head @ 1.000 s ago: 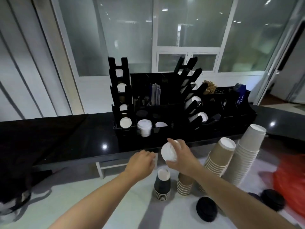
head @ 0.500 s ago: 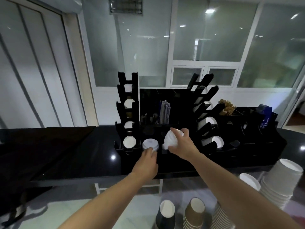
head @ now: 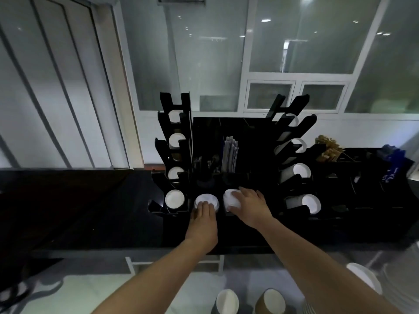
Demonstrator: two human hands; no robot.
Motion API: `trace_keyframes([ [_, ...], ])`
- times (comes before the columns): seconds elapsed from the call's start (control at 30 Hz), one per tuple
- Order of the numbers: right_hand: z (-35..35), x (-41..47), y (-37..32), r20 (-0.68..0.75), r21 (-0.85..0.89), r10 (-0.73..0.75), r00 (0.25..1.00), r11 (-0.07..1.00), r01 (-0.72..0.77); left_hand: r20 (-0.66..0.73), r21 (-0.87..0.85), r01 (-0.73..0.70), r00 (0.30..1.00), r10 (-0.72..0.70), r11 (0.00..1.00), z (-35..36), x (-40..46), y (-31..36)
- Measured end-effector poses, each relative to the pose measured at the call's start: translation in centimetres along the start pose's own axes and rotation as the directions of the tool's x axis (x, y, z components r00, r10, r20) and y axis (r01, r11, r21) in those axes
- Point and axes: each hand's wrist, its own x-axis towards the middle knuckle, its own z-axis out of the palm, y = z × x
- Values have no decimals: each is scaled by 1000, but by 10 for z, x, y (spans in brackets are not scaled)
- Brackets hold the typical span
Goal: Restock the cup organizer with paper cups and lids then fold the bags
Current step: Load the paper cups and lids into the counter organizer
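Both hands put white lids into the black cup organizer (head: 235, 168) on the bench (head: 95, 207).

The right hand (head: 250, 206) is curled around a stack of white lids (head: 231, 199), holding it at a front slot of the organizer. Just left of this stack, the left hand (head: 203, 217) rests with its fingers on another lid stack (head: 206, 199) standing in the next slot. Cups lie in the side racks of the organizer.

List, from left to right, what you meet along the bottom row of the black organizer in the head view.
Cup in the left rack → white lids under the left hand → white lids held by the right hand → cup in the right rack.
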Motion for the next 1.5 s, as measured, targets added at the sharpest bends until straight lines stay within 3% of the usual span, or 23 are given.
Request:
trace_keyframes([
  [0.3, 22, -16, -3, 29, -11, -61, 998, 998, 61, -6, -53, -56, 998, 55, 997, 3, -6, -8],
  [0.43, 17, -31, -2, -268, 6, -81, 960, 996, 86, -79, -133, -149, 987, 140, 980, -2, -15, -6],
  [0.53, 14, -49, -5, -349, 33, -97, 932, 993, 116, -147, -163, -264, 959, 241, 951, -2, -26, -6],
  [0.83, 35, -122, -6, -222, 169, 107, 969, 983, -70, -315, -286, -479, 865, 391, 830, 27, -65, -9],
  [1.03, 52, -212, 0, -134, 210, 223, 966, 959, -192, -461, -285, -672, 721, 516, 684, 40, -104, 24],
  [1.2, 72, -288, 28, -81, 250, 284, 955, 934, -256, -308, -309, -712, 702, 642, 630, 64, -147, 57],
  [1.33, 91, -325, 47, 63, 177, 263, 963, 947, -270, -114, -256, -677, 731, 673, 691, 85, -175, 80],
  [1.5, 136, -361, 71, 313, 129, 216, 925, 955, -266, -33, -265, -594, 793, 608, 760, 112, -214, 105],
])
